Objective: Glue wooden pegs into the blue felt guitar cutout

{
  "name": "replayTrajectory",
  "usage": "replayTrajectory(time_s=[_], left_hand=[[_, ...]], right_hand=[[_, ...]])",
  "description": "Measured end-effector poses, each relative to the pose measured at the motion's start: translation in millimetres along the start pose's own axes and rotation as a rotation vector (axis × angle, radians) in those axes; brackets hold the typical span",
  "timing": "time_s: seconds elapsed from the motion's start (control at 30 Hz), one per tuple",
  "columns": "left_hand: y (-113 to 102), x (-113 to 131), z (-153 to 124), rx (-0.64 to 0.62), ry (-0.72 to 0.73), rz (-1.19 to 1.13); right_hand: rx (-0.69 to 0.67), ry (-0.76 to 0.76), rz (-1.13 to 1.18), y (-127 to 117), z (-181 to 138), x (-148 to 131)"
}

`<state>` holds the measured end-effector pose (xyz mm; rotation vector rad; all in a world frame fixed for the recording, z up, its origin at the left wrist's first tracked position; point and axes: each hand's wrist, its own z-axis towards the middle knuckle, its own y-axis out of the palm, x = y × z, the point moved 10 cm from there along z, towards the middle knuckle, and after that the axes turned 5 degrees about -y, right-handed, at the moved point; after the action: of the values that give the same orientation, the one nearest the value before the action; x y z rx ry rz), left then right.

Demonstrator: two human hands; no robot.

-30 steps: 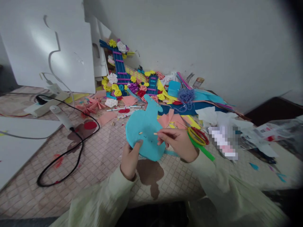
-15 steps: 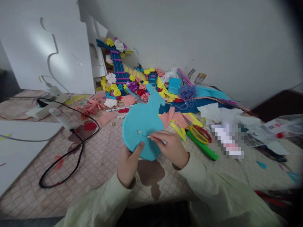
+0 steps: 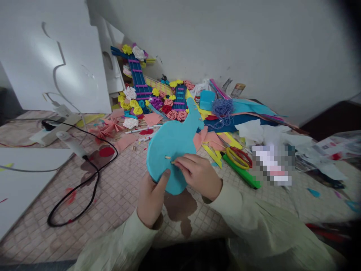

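A light-blue, paper-covered guitar-shaped piece [image 3: 169, 137] with a rounded body and short neck is held up over the table. My left hand [image 3: 152, 195] grips its lower left edge, thumb on the front face and fingers hidden behind. My right hand [image 3: 199, 175] pinches a thin wooden stick [image 3: 173, 162], its tip at the face of the blue piece; I cannot tell how deep it goes. Just up and left of it, another short stick end [image 3: 167, 157] lies against the blue face. Small pegs stick out along the neck's right side.
Yellow-and-red scissors [image 3: 238, 158] and a green utility knife [image 3: 242, 173] lie to the right. A glue gun [image 3: 70, 145] with a looping black cord lies left, near a power strip [image 3: 53, 128]. Behind are paper flowers [image 3: 137, 107], blue yarn [image 3: 222, 109] and crumpled white paper [image 3: 262, 133].
My right hand has moved left, bringing the stick to the blue face near the short stick end. The blue piece has tilted, its neck swinging to the right.
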<state>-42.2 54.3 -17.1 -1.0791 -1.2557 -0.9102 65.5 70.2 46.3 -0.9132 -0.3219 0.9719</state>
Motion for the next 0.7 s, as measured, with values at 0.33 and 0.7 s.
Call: replayTrajectory(time_s=[0.33,0.7], left_hand=[[0.6,2.1,1.6,0.005,0.039,0.093],[-4.1,2.7,0.1,0.098,0.081,0.248]], right_hand=[[-0.150,-0.181,-0.270,7.7,4.9,-21.1],[-0.337,0.038,-0.146,29.1,11.6,-1.9]])
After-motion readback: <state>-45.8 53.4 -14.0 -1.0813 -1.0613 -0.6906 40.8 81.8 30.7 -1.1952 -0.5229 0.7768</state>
